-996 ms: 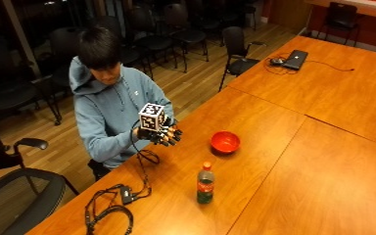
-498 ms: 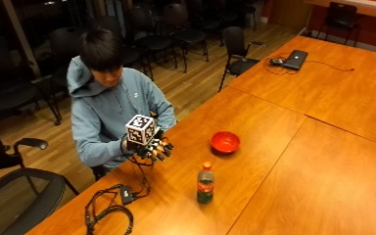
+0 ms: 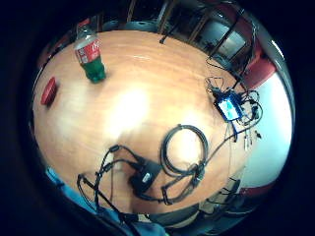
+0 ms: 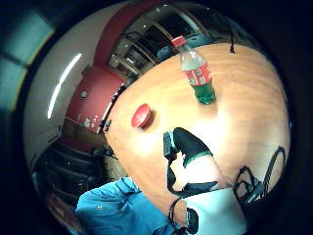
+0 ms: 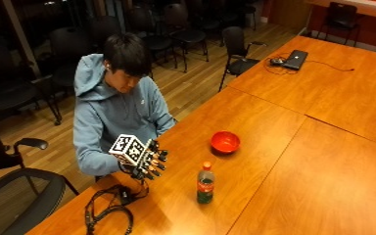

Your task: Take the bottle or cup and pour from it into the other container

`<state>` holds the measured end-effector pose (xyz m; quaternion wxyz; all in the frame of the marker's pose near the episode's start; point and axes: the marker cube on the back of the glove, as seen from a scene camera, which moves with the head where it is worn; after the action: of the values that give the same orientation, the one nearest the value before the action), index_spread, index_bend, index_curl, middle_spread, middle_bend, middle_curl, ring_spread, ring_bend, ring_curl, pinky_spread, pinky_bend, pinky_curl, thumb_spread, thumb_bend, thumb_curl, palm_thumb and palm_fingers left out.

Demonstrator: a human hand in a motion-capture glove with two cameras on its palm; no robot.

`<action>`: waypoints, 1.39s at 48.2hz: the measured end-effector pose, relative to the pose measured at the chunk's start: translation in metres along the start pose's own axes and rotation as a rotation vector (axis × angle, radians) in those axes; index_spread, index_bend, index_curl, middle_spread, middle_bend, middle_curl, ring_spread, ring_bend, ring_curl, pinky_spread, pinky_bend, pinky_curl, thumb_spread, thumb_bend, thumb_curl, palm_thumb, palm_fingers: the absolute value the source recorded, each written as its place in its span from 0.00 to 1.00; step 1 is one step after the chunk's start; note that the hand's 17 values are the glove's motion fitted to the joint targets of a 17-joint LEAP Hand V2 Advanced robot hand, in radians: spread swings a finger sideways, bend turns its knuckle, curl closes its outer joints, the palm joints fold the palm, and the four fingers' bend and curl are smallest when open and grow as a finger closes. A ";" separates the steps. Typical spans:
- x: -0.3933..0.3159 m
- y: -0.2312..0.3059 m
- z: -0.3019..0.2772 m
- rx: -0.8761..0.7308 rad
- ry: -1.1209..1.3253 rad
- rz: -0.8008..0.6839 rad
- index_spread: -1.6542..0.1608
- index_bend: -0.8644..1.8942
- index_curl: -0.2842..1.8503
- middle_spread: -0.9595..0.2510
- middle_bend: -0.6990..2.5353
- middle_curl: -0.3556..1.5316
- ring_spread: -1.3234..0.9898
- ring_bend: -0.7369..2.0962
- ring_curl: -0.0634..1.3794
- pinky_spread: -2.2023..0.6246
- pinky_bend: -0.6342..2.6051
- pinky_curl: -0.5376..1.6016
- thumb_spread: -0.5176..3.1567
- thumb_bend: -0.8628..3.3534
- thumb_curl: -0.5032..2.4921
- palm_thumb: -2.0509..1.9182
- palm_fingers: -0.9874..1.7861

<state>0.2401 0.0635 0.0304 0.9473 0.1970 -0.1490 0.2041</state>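
The clear plastic bottle with the red cap, red label and green drink inside is standing upright on the long brown wooden table. It is sitting near the table edge where the person is. The small round red bowl is sitting on the same table, a little way beyond the bottle and apart from it. Nothing is touching the bottle or the bowl.

The person in the light blue hooded top is sitting at the table edge and looking down. The right hand in the black glove is hanging in the air over the table edge, beside the bottle but well apart from it. Its fingers are spread and only a little bent, and they are holding nothing. In the thumb side palm view, one black fingertip is pointing out over the wood, with the bottle and the bowl farther off. In the little finger side palm view, the bottle and the bowl are far across the table.

A bundle of black cables with a small black box is lying on the table below the hand. A dark laptop is sitting open at the far end of the table.
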 end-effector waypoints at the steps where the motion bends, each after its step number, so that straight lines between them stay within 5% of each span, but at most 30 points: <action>1: 0.002 -0.003 0.002 0.009 -0.023 0.003 0.74 0.36 0.24 0.84 0.27 0.36 0.64 0.41 0.24 0.86 0.37 0.38 0.42 0.20 0.29 0.65 0.40; 30: 0.050 -0.077 0.044 0.202 -0.337 0.063 0.77 0.36 0.22 0.89 0.28 0.36 0.64 0.43 0.25 0.86 0.40 0.39 0.40 0.20 0.30 0.66 0.36; 67: 0.024 -0.121 0.115 0.093 -0.692 0.071 0.76 0.36 0.22 0.91 0.27 0.36 0.65 0.43 0.24 0.87 0.42 0.39 0.39 0.20 0.29 0.66 0.34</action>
<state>0.2919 -0.0802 0.1018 0.8230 0.2921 -0.4585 0.1645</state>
